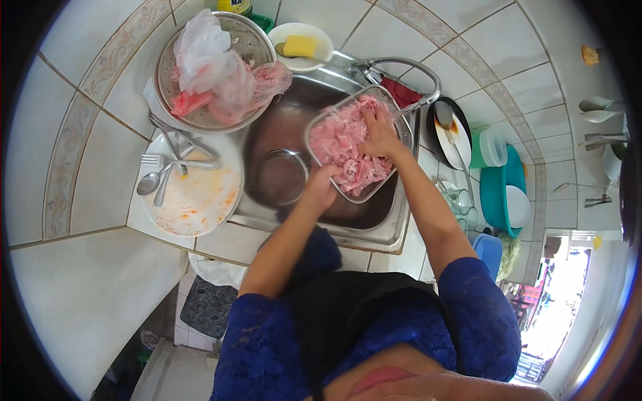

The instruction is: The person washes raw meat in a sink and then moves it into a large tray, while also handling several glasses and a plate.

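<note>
A rectangular wire-mesh strainer basket point(371, 194) full of cut pink raw meat point(338, 133) is held over the steel sink point(321, 92). My left hand point(321, 188) grips the near left rim of the basket, its thumb over the edge. My right hand point(381, 134) rests on the meat with spread fingers, some of them sunk among the pieces. Above the basket's far right side curves the chrome faucet point(432, 75), its spout pointing towards the meat. A round rim point(278, 175), perhaps a clear bowl, shows in the sink's left part.
Left of the sink stand a round metal tray point(163, 95) with plastic bags point(210, 55) and a soiled white plate point(195, 200) with cutlery. Behind is a bowl point(323, 37) with a yellow sponge point(300, 46). Rightward are a black pan point(434, 135), glasses point(459, 200) and a teal basin point(494, 190).
</note>
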A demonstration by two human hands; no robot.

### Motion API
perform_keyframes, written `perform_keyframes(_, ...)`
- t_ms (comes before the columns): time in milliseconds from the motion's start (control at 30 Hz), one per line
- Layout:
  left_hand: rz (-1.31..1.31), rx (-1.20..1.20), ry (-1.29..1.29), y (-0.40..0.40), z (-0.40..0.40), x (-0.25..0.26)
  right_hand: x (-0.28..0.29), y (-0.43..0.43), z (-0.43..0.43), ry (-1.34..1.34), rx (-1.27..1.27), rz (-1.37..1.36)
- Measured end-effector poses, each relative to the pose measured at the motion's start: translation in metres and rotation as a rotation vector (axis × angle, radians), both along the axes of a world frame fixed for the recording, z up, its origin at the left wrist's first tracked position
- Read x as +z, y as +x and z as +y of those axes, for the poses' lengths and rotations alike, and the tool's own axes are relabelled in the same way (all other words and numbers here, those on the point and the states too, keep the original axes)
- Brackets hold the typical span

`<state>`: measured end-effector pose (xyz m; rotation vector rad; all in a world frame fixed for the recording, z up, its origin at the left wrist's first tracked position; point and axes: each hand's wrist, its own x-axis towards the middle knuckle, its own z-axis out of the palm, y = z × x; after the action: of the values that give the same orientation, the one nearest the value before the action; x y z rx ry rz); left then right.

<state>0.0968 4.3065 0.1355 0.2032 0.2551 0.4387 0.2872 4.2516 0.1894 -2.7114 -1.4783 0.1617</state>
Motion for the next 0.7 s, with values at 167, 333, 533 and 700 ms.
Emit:
perform_keyframes(167,0.008,-0.025,0.063,0.005,0.0,0.004,-0.004,0.043,0.005,0.122,-0.177,0.101)
perform_keyframes(333,0.027,-0.067,-0.059,0.006,0.001,-0.009,0.038,0.037,0.018,0.121,-0.282,0.492)
perform_keyframes(533,-0.03,-0.157,-0.159,0.008,-0.001,-0.024,0.038,-0.074,0.024,-0.175,-0.23,0.108)
perform_keyframes(700,0.042,-0.193,-0.134,0.027,-0.016,-0.009,-0.006,0.029,-0.006,0.104,-0.064,-0.04)
